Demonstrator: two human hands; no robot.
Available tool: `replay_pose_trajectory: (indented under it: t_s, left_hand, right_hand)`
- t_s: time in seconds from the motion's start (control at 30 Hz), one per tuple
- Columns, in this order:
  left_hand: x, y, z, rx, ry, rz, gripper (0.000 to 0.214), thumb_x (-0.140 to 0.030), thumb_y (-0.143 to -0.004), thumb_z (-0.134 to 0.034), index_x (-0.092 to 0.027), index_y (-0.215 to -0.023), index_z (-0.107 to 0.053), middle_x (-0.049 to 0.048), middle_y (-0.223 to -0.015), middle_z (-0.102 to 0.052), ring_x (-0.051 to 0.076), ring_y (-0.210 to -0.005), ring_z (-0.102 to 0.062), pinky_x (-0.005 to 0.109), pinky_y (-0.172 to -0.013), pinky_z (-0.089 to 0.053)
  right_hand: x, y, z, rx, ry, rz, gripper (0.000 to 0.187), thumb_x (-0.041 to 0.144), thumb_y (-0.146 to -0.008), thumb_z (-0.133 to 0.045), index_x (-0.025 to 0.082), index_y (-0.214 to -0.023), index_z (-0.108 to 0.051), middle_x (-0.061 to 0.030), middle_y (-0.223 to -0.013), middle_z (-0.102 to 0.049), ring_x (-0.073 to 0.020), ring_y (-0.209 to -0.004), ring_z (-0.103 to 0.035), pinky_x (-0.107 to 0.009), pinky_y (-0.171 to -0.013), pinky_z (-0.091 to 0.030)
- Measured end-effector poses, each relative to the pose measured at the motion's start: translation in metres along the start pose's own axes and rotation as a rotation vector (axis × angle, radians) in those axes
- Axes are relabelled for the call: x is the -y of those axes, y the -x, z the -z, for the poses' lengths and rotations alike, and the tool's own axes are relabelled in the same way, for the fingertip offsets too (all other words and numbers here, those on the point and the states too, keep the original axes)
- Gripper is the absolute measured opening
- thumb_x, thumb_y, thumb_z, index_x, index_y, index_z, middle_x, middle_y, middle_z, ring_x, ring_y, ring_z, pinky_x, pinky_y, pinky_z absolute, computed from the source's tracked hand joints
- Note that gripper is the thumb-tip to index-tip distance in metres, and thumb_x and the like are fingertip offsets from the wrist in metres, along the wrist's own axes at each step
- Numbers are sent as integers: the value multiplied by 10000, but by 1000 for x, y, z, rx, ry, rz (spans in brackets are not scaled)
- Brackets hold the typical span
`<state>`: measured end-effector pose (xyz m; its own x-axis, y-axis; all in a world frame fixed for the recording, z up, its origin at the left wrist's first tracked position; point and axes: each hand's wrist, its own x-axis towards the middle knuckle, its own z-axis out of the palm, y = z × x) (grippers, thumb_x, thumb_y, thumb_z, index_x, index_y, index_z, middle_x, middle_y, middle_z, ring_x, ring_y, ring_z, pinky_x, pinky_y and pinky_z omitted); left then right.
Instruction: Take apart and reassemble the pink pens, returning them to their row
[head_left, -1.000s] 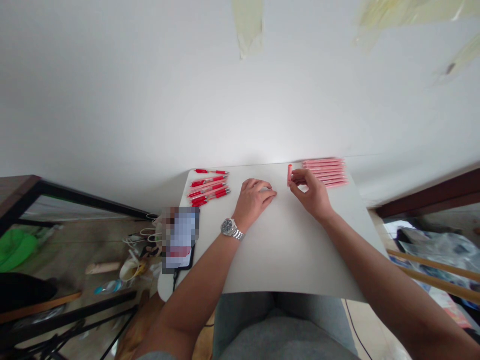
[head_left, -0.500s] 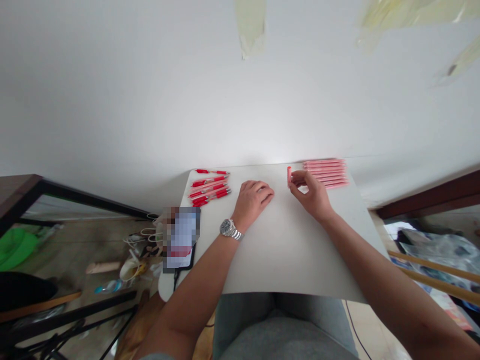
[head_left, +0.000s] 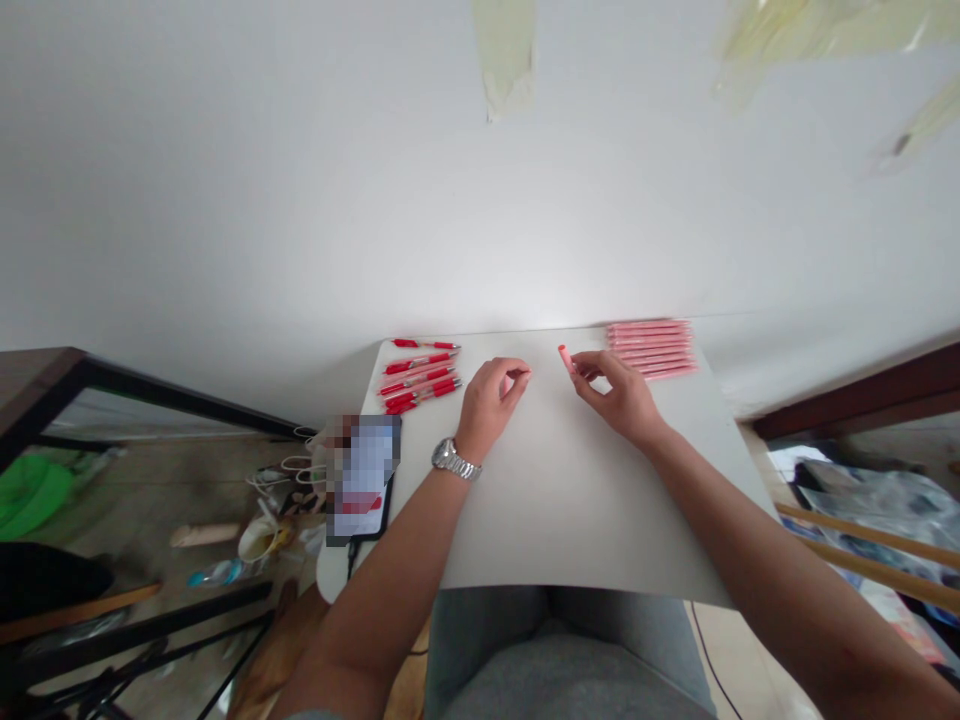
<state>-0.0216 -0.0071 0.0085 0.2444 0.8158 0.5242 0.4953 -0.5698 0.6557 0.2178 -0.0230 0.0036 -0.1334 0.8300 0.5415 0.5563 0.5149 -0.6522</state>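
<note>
My right hand pinches a short pink tube with a red end between thumb and fingertips, the red end pointing up and to the left. Its lower end is covered by the fingers. To the left, my left hand is closed in a pinch, thumb and forefinger meeting just above the table. Whatever sits between those fingertips is too small to make out. Beyond the right hand lies a neat row of several slim pink sticks, perhaps pens or refills. Several red pens rest to the left of my left hand.
Everything stands on a white table pushed against a white wall. A phone with a blurred screen lies at the left edge, its cable hanging down. A dark-framed piece of furniture stands left.
My left hand has turned and its fingers have come together into a pinch. The pink tube in my right hand has tilted and shifted left, toward my left hand.
</note>
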Motion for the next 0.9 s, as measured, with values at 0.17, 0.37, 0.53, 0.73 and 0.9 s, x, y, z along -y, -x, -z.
replay_pose_trajectory:
  t_s: [0.17,0.37,0.53,0.73,0.9]
  left_hand:
    - [-2,-1,2,-6,57,-13,204,-314,-1044,-576,-236,-1188,-698,54,-1050,-736,172,-938,-690,328,-894,-549]
    - [-2,0,1,-56,98,60,197,-370,-1028,-605,-234,-1113,-720,62,-1051,-764,190,-967,-715,347,-912,-568]
    - [-4,-1,0,-102,241,135,226,-418,-1011,-633,-219,-1091,-706,66,-1050,-778,186,-965,-742,343,-915,-590]
    - [-1,-1,1,-120,409,216,253,-440,-997,-649,-202,-1073,-686,96,-1094,-760,180,-934,-739,309,-804,-605]
    - [4,-1,0,-171,419,245,258,-445,-965,-698,-203,-1056,-703,65,-997,-743,163,-890,-723,310,-844,-603]
  right_hand:
    - [3,0,1,85,27,19,167,309,-998,-597,264,-1139,-674,-29,-916,-716,-184,-803,-688,-340,-741,-581]
    - [2,1,0,150,10,37,209,319,-998,-593,280,-1180,-688,-36,-923,-704,-187,-823,-689,-323,-739,-584]
    - [1,2,-1,177,13,44,228,309,-997,-592,285,-1194,-706,-40,-924,-712,-186,-809,-688,-320,-729,-579]
    - [2,2,-1,199,7,61,231,279,-997,-579,271,-1187,-711,-45,-944,-719,-175,-790,-681,-311,-716,-562]
    - [3,2,-2,203,-6,68,224,288,-994,-582,280,-1172,-718,-39,-923,-713,-176,-787,-681,-307,-720,-568]
